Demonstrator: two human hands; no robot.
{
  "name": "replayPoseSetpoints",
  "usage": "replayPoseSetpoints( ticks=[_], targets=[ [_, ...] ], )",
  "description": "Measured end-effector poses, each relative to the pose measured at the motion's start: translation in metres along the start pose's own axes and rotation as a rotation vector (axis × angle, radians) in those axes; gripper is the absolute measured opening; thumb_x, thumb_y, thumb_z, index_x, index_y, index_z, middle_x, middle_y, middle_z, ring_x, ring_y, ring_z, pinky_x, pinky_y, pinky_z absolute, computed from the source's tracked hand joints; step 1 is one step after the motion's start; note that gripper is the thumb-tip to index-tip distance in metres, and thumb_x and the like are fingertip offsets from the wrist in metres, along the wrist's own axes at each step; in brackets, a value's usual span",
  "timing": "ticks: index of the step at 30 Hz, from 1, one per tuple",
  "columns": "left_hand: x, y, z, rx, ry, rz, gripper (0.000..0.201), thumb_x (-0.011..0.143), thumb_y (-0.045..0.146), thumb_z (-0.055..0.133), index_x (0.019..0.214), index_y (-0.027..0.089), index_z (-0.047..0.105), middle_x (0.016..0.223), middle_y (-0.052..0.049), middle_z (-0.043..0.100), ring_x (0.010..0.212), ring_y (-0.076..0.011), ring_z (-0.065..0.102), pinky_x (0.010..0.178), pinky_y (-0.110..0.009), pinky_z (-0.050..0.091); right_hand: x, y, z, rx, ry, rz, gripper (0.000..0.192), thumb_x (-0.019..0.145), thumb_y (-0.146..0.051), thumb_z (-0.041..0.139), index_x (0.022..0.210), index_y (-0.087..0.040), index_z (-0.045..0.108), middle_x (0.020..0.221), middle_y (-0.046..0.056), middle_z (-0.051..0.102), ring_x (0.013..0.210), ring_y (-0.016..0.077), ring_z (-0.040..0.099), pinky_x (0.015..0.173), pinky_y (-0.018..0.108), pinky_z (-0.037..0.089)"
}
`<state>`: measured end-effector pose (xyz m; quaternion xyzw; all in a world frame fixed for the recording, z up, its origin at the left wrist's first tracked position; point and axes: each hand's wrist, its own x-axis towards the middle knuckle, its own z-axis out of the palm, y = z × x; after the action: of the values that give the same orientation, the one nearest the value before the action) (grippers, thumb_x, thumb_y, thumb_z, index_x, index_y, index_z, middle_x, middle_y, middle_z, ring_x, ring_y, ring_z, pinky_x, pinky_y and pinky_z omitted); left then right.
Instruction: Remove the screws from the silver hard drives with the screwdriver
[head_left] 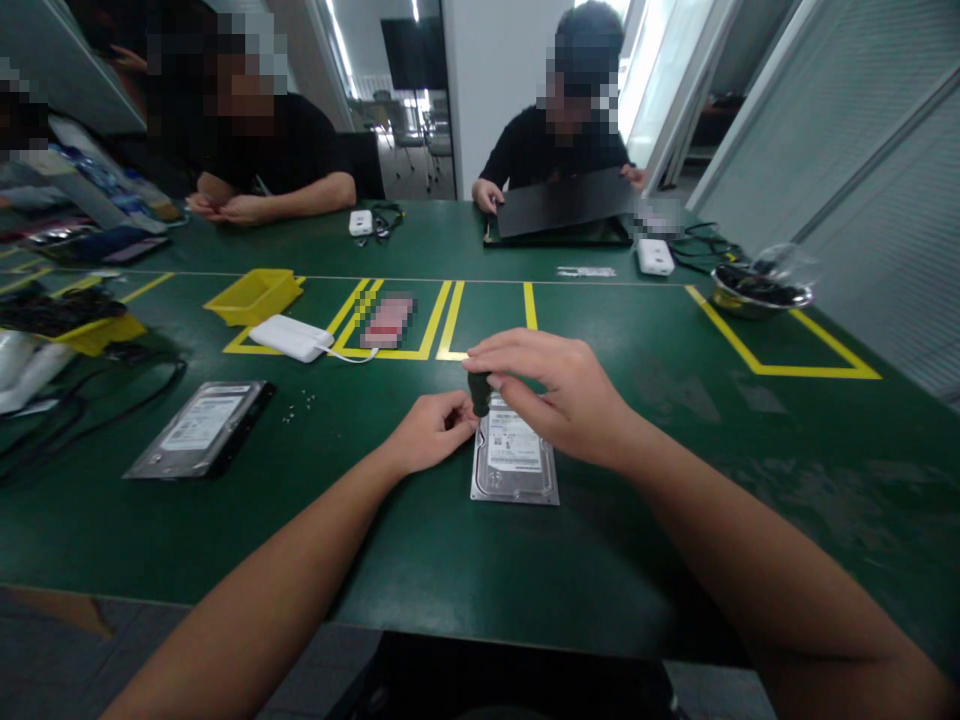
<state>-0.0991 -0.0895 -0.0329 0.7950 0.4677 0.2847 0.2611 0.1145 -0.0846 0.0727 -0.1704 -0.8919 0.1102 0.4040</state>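
Observation:
A silver hard drive (516, 478) with a white label lies flat on the green table in front of me. My right hand (559, 385) is closed around the dark handle of a screwdriver (478, 393), held upright over the drive's upper left edge. The screwdriver's tip is hidden. Beside it, my left hand (435, 430) has its fingers curled together at the drive's left edge; what they pinch, if anything, does not show. A second hard drive (202, 430) rests to the left, with several tiny screws (301, 405) scattered near it.
Beyond my hands are a white power bank (291, 338) cabled to a phone (388, 320), and a yellow bin (253, 297). A metal bowl (761, 290) of dark parts stands at right. Black cables (82, 410) lie at left. Across the table, one person holds a dark panel (566, 205); another sits at left.

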Motion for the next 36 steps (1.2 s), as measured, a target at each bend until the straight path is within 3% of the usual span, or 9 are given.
replayPoseSetpoints(
  ticks=[6,14,21,27,33,36],
  targets=[
    [0.000,-0.001,0.001,0.022,0.037,0.011,0.016,0.085,0.025,0.060,0.073,0.016,0.054,0.063,0.005,0.055,0.058,-0.0105,0.049,0.057,-0.023,0.034,0.001,-0.001,0.004,-0.014,0.020,0.052,0.019,0.089,-0.019,0.061,0.106,-0.017,0.070,0.100,0.007,0.067,0.092,0.0149,0.063,0.082,0.030,0.050],
    [-0.001,-0.005,0.003,0.015,0.027,0.018,0.014,0.088,0.027,0.056,0.080,0.016,0.058,0.071,0.003,0.059,0.064,-0.0131,0.055,0.060,-0.025,0.039,0.001,0.003,0.019,-0.037,0.116,0.136,0.018,0.086,-0.031,0.066,0.083,-0.014,0.062,0.076,0.000,0.057,0.069,0.0119,0.051,0.063,0.026,0.040],
    [-0.001,-0.003,0.002,0.011,0.010,0.017,0.014,0.088,0.027,0.056,0.080,0.016,0.058,0.068,0.004,0.058,0.062,-0.0118,0.053,0.058,-0.023,0.037,0.001,-0.002,0.018,-0.078,0.128,0.120,0.028,0.095,-0.037,0.054,0.088,-0.012,0.066,0.075,0.003,0.060,0.071,0.0142,0.054,0.067,0.030,0.041],
    [-0.001,0.001,0.000,0.016,0.016,0.004,0.014,0.088,0.027,0.058,0.080,0.015,0.061,0.066,0.004,0.058,0.060,-0.0118,0.051,0.057,-0.023,0.035,-0.001,-0.004,0.016,-0.071,0.175,0.087,0.025,0.096,-0.025,0.048,0.095,-0.014,0.069,0.088,0.007,0.063,0.084,0.0163,0.059,0.077,0.033,0.046],
    [0.000,0.001,-0.001,0.012,0.017,0.004,0.015,0.087,0.028,0.059,0.077,0.016,0.060,0.066,0.004,0.059,0.059,-0.0117,0.051,0.056,-0.023,0.035,-0.001,-0.002,0.013,-0.068,0.165,0.084,0.019,0.094,-0.020,0.049,0.092,-0.016,0.068,0.089,0.006,0.066,0.085,0.0155,0.061,0.078,0.032,0.047],
    [0.000,0.000,0.000,0.010,0.013,0.005,0.013,0.086,0.026,0.059,0.079,0.016,0.060,0.067,0.003,0.060,0.061,-0.0121,0.053,0.057,-0.023,0.036,0.000,-0.001,0.013,-0.080,0.173,0.085,0.016,0.093,-0.026,0.055,0.085,-0.016,0.065,0.080,0.003,0.063,0.078,0.0140,0.057,0.072,0.030,0.045]
  ],
)
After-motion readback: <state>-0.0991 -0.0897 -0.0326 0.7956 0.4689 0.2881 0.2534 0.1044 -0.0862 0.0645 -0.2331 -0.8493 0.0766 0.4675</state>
